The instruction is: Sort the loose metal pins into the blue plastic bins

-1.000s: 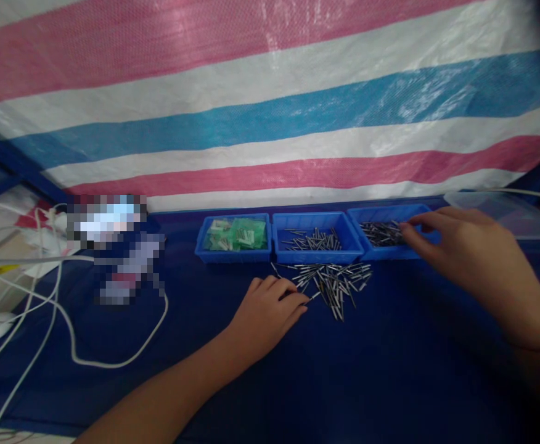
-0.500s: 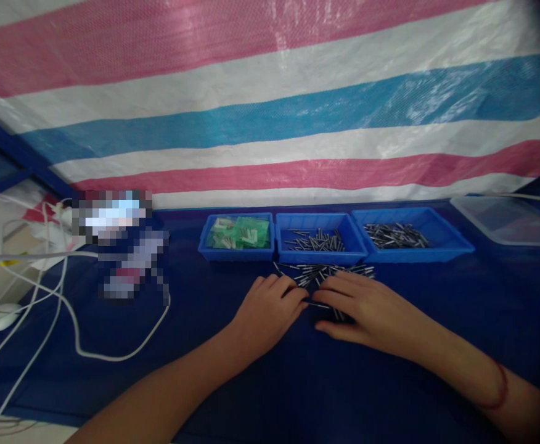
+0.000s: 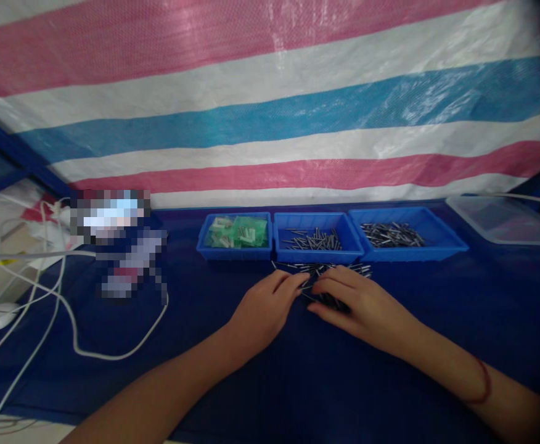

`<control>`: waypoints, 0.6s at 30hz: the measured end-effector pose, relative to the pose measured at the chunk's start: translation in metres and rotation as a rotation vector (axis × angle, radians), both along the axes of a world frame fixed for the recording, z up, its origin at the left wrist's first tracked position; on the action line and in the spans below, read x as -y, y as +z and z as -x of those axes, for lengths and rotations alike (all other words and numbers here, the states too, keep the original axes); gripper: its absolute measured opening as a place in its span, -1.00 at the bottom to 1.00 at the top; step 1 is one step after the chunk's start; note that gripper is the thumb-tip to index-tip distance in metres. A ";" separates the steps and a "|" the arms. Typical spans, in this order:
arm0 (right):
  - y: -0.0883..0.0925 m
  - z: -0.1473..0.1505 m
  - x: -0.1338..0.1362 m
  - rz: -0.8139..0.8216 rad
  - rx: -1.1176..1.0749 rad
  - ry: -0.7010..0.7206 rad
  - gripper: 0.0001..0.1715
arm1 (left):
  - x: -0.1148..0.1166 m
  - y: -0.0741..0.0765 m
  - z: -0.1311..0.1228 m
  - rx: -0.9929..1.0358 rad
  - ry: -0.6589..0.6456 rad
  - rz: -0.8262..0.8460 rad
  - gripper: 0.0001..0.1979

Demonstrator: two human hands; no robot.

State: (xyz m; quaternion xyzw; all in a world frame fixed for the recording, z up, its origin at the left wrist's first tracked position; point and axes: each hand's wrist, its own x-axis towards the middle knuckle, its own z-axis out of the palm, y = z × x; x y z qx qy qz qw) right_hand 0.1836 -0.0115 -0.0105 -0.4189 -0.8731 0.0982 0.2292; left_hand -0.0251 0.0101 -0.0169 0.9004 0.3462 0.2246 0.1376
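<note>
A loose pile of thin metal rods, dark and silvery, lies on the blue table in front of the trays. My left hand is at the pile's left side, thumb and fingers pinched together; what is between the tips is too small to make out, though rod ends show beside them. Curved over the pile is my right hand, its thumb apart from the bent fingers and several rods in the gap below. The fingertips of both hands are close together.
Behind the pile stand a blue tray with green packets, a blue tray of short silvery pins and a larger blue tray of rods. A clear plastic lid lies at right. White cables cross the left side.
My left fingertips have moved slightly up to the pile from in front of it. My right hand has shifted slightly left, and the rod seen between the hands no longer shows there.
</note>
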 end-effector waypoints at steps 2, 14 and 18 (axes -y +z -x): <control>0.001 0.003 0.002 0.045 -0.117 -0.068 -0.82 | 0.001 0.003 -0.001 0.112 0.016 0.036 -0.70; -0.001 0.007 0.004 0.239 -0.505 -0.162 -0.83 | 0.005 0.009 -0.004 0.297 0.041 0.230 -0.77; 0.001 0.010 0.005 0.215 -0.501 -0.147 -0.84 | 0.006 0.011 -0.006 0.232 -0.007 0.257 -0.79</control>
